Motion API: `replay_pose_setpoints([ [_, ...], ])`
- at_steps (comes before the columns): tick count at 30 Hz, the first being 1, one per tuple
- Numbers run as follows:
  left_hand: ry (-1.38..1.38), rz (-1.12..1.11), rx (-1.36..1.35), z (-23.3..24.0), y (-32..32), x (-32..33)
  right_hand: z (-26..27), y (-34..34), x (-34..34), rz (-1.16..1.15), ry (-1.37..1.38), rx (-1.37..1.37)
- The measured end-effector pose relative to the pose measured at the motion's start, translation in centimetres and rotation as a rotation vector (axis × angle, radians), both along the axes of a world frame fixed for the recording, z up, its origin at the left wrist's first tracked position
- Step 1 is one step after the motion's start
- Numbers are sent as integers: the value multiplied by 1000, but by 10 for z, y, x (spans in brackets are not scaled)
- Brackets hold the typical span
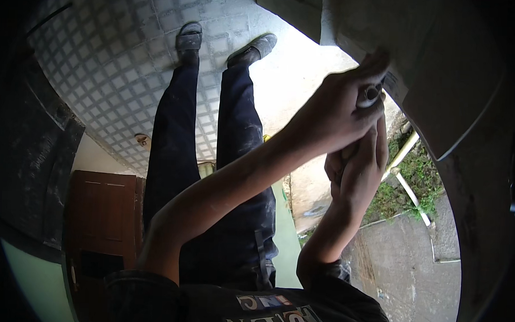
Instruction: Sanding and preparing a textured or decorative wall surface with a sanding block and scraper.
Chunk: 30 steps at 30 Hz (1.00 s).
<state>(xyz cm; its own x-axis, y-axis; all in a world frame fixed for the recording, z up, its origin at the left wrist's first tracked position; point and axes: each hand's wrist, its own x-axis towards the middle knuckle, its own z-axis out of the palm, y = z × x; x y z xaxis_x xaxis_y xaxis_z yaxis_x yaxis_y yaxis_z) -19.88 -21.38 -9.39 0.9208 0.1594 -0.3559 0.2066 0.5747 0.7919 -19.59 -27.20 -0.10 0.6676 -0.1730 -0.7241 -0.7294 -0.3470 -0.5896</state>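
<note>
My left hand (pixel 342 102) is raised at the right, with its fingers curled around a small cylindrical object (pixel 371 94) that shows a pale rim and a dark round end. My right hand (pixel 363 164) is just below, its fingertips close against the left hand. It grips something narrow, mostly hidden by the fingers; whether this is part of the same object I cannot tell. Both hands are beside the edge of a grey, concrete-like surface (pixel 414 68). Shade hides where the object's far end lies.
My sandalled feet stand on a floor of patterned tiles (pixel 116 71). A brown wooden door (pixel 107 211) is at the lower left. A loose sandal (pixel 143 140) lies beyond my leg. At the right are pale pipes (pixel 404 151), green plants (pixel 425 175) and concrete paving (pixel 403 259).
</note>
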Motion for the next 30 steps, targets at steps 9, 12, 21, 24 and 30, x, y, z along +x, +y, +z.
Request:
replay_pose_setpoints([
  [9, -14, 57, -37, 2, -1, 0, 2, -8, 0, 6, 54, -60],
  [12, -118, 79, 152, 6, -15, -6, 11, -8, -10, 40, -42, -188],
  [21, -111, 71, 153, 6, -17, -4, 11, -11, -9, 11, -27, -142],
  [24, -19, 94, 121, 3, -17, 0, 4, -5, 1, 64, -39, -231],
  [30, -98, 105, 129, 6, -16, -3, 7, 1, -7, 4, -60, -213],
])
